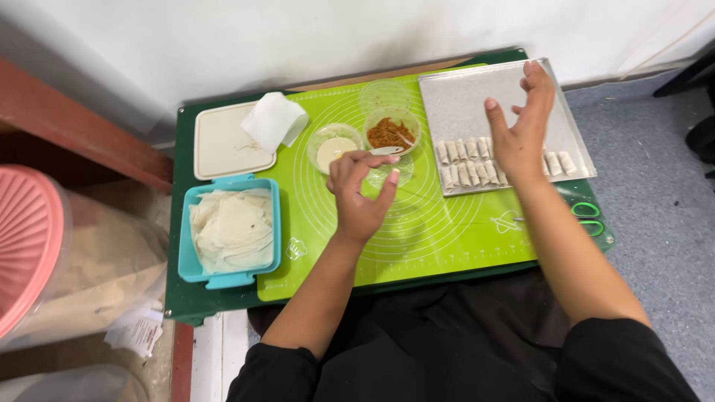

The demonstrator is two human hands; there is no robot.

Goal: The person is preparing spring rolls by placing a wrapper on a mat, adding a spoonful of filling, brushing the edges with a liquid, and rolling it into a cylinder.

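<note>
Left hand (360,195) pinching spoon (387,150) beside filling bowl (392,131), right hand (519,126) open over tray (477,97)

The right hand (521,130) covers part of the roll rows (465,164) on the tray (477,93); the roll count cannot be determined. The left hand (361,193) hides part of a clear cup (398,173); its contents cannot be told. The pink lid (22,238) is cut off by the left edge. The green scissor handles (588,217) show; the blades are too small to make out.
</note>
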